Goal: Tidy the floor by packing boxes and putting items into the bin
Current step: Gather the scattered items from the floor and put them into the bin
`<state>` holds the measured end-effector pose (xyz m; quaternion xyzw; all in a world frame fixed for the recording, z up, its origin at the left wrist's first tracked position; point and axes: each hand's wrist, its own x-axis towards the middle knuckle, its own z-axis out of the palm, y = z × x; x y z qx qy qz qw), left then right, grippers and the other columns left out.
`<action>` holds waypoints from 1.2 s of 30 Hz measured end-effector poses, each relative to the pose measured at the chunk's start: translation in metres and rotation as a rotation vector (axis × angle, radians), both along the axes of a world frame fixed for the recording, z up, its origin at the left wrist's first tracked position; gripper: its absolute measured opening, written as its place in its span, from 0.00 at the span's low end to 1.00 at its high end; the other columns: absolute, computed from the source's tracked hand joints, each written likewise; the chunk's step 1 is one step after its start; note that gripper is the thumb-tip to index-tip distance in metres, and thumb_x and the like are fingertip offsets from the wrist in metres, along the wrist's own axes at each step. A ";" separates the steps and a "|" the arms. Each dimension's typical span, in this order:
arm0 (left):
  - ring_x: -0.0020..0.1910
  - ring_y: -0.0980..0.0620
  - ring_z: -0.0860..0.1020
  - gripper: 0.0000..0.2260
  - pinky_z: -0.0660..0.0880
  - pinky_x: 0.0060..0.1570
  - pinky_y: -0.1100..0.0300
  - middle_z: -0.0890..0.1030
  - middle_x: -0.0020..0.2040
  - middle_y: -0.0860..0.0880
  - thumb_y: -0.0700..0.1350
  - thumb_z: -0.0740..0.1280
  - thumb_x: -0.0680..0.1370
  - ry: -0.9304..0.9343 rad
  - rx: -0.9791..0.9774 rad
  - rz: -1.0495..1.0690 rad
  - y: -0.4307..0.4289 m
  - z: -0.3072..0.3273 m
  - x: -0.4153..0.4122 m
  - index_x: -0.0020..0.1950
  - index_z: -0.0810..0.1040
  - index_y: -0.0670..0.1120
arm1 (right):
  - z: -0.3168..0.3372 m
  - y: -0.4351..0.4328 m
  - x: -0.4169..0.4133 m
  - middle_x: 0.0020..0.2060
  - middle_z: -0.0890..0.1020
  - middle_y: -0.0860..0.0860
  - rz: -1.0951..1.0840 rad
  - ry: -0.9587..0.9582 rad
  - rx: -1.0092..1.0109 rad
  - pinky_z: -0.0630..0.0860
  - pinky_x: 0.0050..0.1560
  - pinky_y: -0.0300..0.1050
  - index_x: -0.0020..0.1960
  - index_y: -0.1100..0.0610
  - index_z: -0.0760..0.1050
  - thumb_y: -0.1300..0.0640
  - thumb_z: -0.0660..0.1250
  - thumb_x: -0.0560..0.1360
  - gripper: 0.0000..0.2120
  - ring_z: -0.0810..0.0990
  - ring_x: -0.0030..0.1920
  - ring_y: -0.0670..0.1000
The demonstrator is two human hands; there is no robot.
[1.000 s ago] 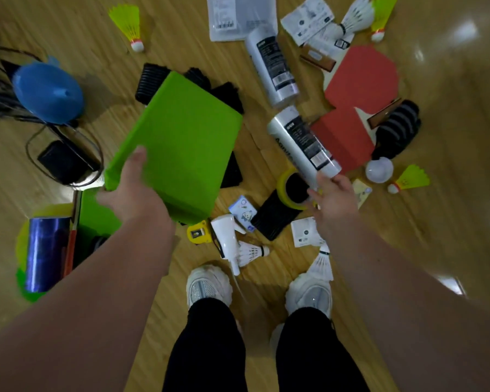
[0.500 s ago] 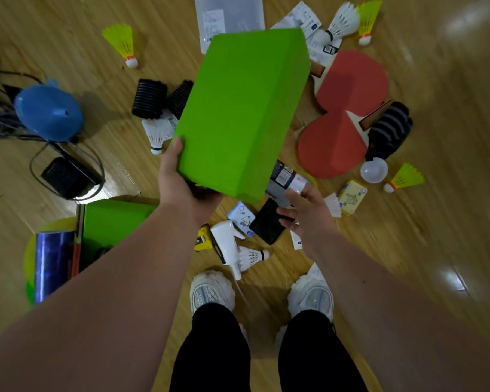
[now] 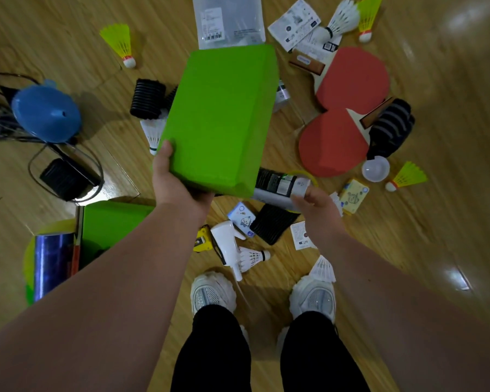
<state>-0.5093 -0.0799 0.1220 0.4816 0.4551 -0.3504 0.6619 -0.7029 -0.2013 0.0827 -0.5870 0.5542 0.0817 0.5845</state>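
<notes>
My left hand point(image 3: 178, 185) grips the near corner of a bright green box point(image 3: 221, 120) and holds it up over the littered floor. My right hand point(image 3: 316, 206) holds the end of a white tube with a black label point(image 3: 280, 183), whose far part is hidden under the box. A second green box piece point(image 3: 111, 222) lies on the floor at the left, next to a shiny blue cylinder point(image 3: 50, 264). Beneath the hands lie a white spray nozzle point(image 3: 227, 241), a white shuttlecock point(image 3: 251, 257), small card packs point(image 3: 242, 219) and a black pad point(image 3: 272, 223).
Two red table tennis bats point(image 3: 343, 114) lie at the right with a striped sock point(image 3: 391, 128) and a white bulb point(image 3: 375, 168). Yellow shuttlecocks point(image 3: 119, 42) are scattered about. A blue dome point(image 3: 46, 114) and black cables point(image 3: 65, 176) sit at the left. My white shoes point(image 3: 212, 295) stand near.
The green box was lifted from the floor at the left and carried to the centre. My right hand drew the white tube back toward me, under the box's near edge.
</notes>
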 end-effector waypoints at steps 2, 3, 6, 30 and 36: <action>0.50 0.43 0.82 0.20 0.81 0.41 0.43 0.83 0.55 0.47 0.56 0.73 0.71 -0.023 0.060 0.043 0.001 -0.002 0.003 0.60 0.77 0.52 | -0.005 0.000 0.002 0.30 0.65 0.51 0.101 -0.025 0.042 0.58 0.37 0.51 0.34 0.58 0.69 0.57 0.66 0.79 0.16 0.63 0.32 0.51; 0.49 0.43 0.82 0.19 0.81 0.43 0.43 0.83 0.54 0.47 0.56 0.73 0.71 -0.031 0.072 0.054 0.001 -0.003 0.005 0.60 0.77 0.52 | -0.008 0.002 0.004 0.29 0.64 0.51 0.145 -0.028 0.068 0.57 0.37 0.50 0.32 0.56 0.66 0.58 0.66 0.78 0.17 0.62 0.32 0.51; 0.50 0.43 0.82 0.21 0.80 0.46 0.40 0.83 0.56 0.47 0.56 0.74 0.71 -0.060 0.074 0.039 0.003 -0.011 0.008 0.61 0.77 0.52 | -0.025 0.012 0.011 0.39 0.70 0.59 0.230 0.011 0.194 0.63 0.37 0.46 0.40 0.67 0.72 0.56 0.67 0.78 0.15 0.69 0.36 0.56; 0.47 0.45 0.84 0.19 0.80 0.47 0.40 0.84 0.52 0.49 0.56 0.75 0.70 -0.076 0.101 -0.044 -0.019 0.073 -0.012 0.58 0.79 0.53 | 0.062 0.002 -0.015 0.26 0.63 0.49 -0.099 0.129 0.160 0.59 0.22 0.36 0.36 0.51 0.68 0.52 0.65 0.79 0.14 0.62 0.25 0.47; 0.41 0.46 0.83 0.16 0.81 0.36 0.46 0.83 0.47 0.50 0.57 0.76 0.69 -0.061 0.095 -0.053 -0.038 0.151 -0.029 0.52 0.78 0.53 | 0.147 -0.018 -0.023 0.33 0.69 0.50 -0.297 0.090 0.188 0.66 0.37 0.46 0.38 0.51 0.67 0.52 0.66 0.77 0.11 0.67 0.32 0.48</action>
